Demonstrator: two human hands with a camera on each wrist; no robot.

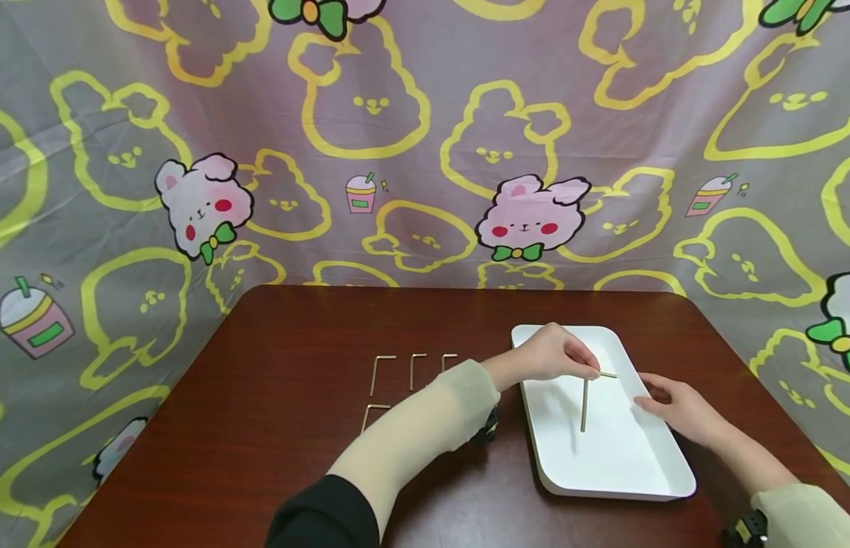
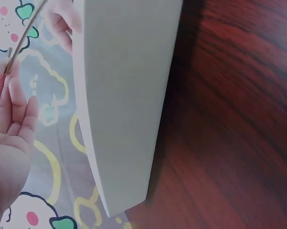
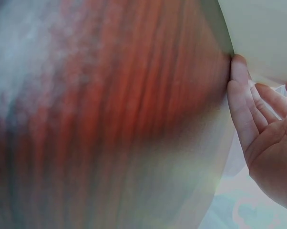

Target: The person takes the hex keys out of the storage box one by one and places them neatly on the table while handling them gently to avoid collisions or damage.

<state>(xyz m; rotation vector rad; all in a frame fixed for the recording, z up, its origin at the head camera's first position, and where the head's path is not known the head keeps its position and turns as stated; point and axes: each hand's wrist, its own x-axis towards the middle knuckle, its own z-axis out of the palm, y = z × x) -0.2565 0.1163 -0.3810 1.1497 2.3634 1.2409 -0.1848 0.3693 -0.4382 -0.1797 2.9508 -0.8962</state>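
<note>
My left hand [image 1: 556, 356] reaches across and pinches an L-shaped hex key [image 1: 584, 409], brass-coloured, by its bend over the white tray [image 1: 644, 457]. The key's long leg points down toward the tray floor and its short leg points right. In the left wrist view, fingertips and thumb of the left hand [image 2: 12, 112] meet on the hex key [image 2: 25, 34]. At the tray's right side, my right hand [image 1: 685, 411] grips the rim, thumb over the edge. The right wrist view has its fingers [image 3: 242, 107] against the outer wall of the tray [image 3: 265, 38].
Several more L-shaped hex keys [image 1: 374, 375] lie in rows on the dark wooden table [image 1: 260, 449], left of the tray, some partly hidden behind the left forearm. A patterned cloth [image 1: 411, 137] with cartoon animals hangs behind the table and along its sides.
</note>
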